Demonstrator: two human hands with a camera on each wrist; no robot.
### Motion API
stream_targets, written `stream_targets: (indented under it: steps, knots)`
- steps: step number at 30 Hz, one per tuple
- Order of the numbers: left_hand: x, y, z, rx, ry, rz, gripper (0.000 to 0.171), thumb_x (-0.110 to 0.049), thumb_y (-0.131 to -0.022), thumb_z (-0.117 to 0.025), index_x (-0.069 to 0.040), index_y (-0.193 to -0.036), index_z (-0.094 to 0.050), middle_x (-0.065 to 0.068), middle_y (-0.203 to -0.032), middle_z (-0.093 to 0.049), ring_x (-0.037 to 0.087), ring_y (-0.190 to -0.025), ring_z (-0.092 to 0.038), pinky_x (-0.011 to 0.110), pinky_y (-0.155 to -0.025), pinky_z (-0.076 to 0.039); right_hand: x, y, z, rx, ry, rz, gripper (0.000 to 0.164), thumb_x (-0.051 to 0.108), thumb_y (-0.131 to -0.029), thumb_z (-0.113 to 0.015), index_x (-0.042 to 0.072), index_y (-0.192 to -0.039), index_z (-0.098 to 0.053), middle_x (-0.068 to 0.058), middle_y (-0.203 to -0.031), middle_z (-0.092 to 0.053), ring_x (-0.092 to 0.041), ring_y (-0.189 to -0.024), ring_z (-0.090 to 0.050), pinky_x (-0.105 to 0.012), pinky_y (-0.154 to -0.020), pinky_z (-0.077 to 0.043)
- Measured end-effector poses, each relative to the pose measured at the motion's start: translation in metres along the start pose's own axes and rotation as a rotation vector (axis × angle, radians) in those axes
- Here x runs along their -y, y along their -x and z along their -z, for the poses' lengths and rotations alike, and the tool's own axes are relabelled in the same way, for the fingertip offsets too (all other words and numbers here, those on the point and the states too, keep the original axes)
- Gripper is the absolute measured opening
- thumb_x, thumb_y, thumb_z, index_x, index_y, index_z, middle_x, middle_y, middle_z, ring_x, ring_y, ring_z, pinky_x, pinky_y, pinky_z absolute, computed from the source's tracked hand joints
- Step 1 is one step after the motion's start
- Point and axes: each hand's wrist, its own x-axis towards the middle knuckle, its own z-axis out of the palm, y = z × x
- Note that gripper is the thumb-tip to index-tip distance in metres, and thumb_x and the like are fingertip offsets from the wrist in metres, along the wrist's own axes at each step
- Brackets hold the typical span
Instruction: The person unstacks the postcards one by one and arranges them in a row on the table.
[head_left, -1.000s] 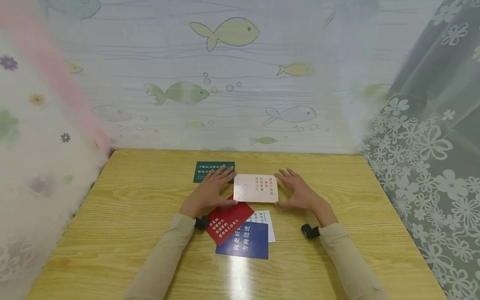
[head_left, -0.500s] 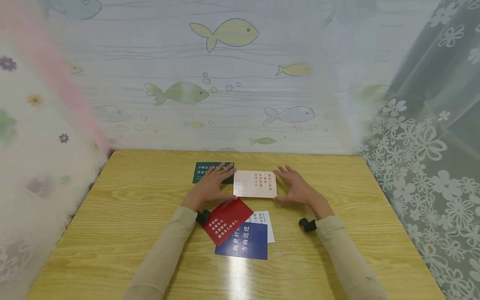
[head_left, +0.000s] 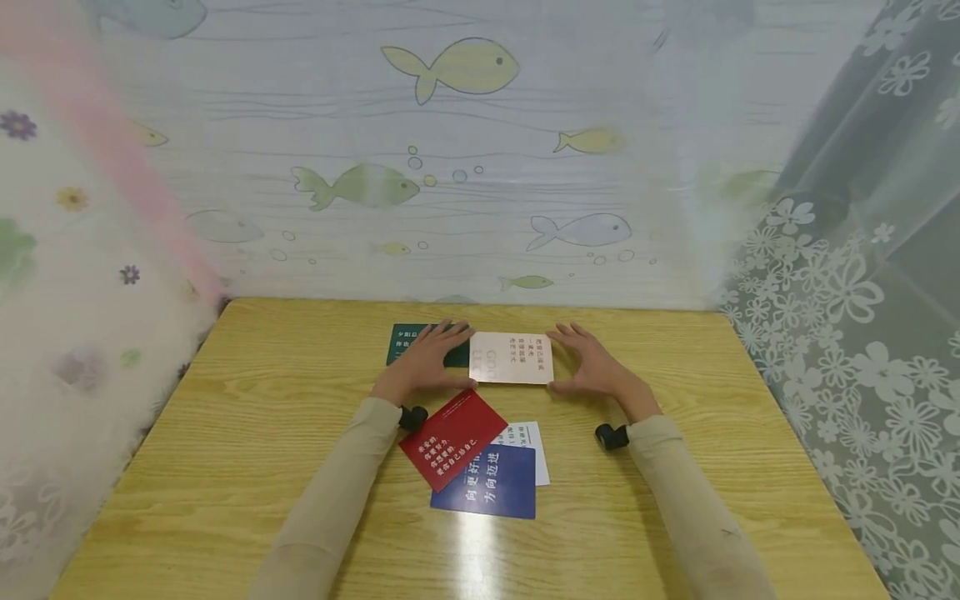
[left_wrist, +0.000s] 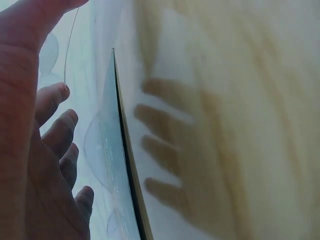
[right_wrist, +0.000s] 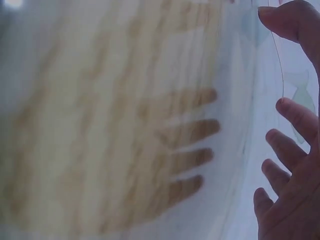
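head view: both hands (head_left: 422,360) (head_left: 597,367), facing and spread, hold the pale pink card (head_left: 510,358) by opposite edges.

A pale backdrop (head_left: 300,100) printed with fish (head_left: 472,67) and bubbles (head_left: 460,176) rises beyond the fingers (left_wrist: 61,131), behind a yellowish wood-grain table (head_left: 225,467) spread beneath them. Bright glare (head_left: 477,558) streaks the table nearer than the fingers; flower-dotted white cloth (head_left: 67,325) hangs well left of them, floral lace (head_left: 840,333) well right.
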Motion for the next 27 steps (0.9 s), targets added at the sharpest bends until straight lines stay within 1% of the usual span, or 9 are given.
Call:
stream_targets:
  steps: [3, 8, 14, 18, 22, 27]
  knots:
    - [0.0, -0.004, 0.002, 0.004, 0.003, 0.006, 0.101, -0.061, -0.085, -0.072, -0.017, -0.163, -0.027, 0.007, -0.17, -0.021, 0.032, -0.158, -0.008, 0.055, -0.128, -0.009, -0.002, -0.003, 0.002, 0.006, -0.007, -0.015, 0.094, 0.03, -0.073, -0.087, 0.005, -0.153, -0.044, -0.023, -0.164, -0.027, -0.048, -0.154, -0.012, -0.069, -0.121, -0.016]
    - [0.0, -0.008, 0.006, 0.006, 0.025, 0.007, 0.1, -0.057, -0.084, -0.076, -0.015, -0.162, -0.03, 0.009, -0.17, -0.021, 0.035, -0.158, -0.011, 0.055, -0.128, -0.011, -0.005, -0.009, 0.002, 0.021, 0.003, -0.036, 0.093, 0.031, -0.074, -0.086, 0.007, -0.154, -0.044, -0.022, -0.165, -0.026, -0.046, -0.155, -0.011, -0.068, -0.122, -0.015]
    - [0.0, -0.011, 0.008, 0.018, 0.046, 0.02, 0.1, -0.053, -0.084, -0.078, -0.015, -0.162, -0.028, 0.008, -0.17, -0.021, 0.034, -0.158, -0.01, 0.056, -0.128, -0.009, -0.008, -0.014, 0.003, 0.038, 0.005, -0.044, 0.094, 0.033, -0.074, -0.086, 0.008, -0.154, -0.044, -0.022, -0.166, -0.025, -0.046, -0.155, -0.01, -0.068, -0.122, -0.014]
    - [0.001, -0.013, 0.007, 0.021, 0.04, 0.029, 0.1, -0.054, -0.085, -0.077, -0.016, -0.163, -0.027, 0.007, -0.17, -0.021, 0.033, -0.158, -0.01, 0.056, -0.128, -0.009, -0.01, -0.018, 0.004, 0.04, 0.022, -0.025, 0.095, 0.034, -0.073, -0.087, 0.006, -0.153, -0.045, -0.026, -0.165, -0.024, -0.049, -0.154, -0.011, -0.068, -0.122, -0.014]
    - [0.002, -0.015, 0.007, 0.032, 0.04, 0.032, 0.1, -0.056, -0.085, -0.076, -0.017, -0.163, -0.027, 0.006, -0.17, -0.02, 0.032, -0.158, -0.009, 0.055, -0.128, -0.008, -0.013, -0.02, 0.004, 0.057, 0.041, -0.025, 0.095, 0.035, -0.073, -0.086, 0.006, -0.154, -0.044, -0.025, -0.165, -0.023, -0.048, -0.154, -0.01, -0.067, -0.123, -0.014]
    - [0.001, -0.016, 0.007, 0.044, 0.032, 0.035, 0.099, -0.057, -0.086, -0.075, -0.017, -0.163, -0.027, 0.006, -0.171, -0.018, 0.032, -0.159, -0.008, 0.054, -0.129, -0.007, -0.015, -0.021, 0.005, 0.077, 0.016, -0.036, 0.095, 0.034, -0.075, -0.085, 0.007, -0.155, -0.042, -0.024, -0.166, -0.021, -0.047, -0.154, -0.009, -0.068, -0.122, -0.014]
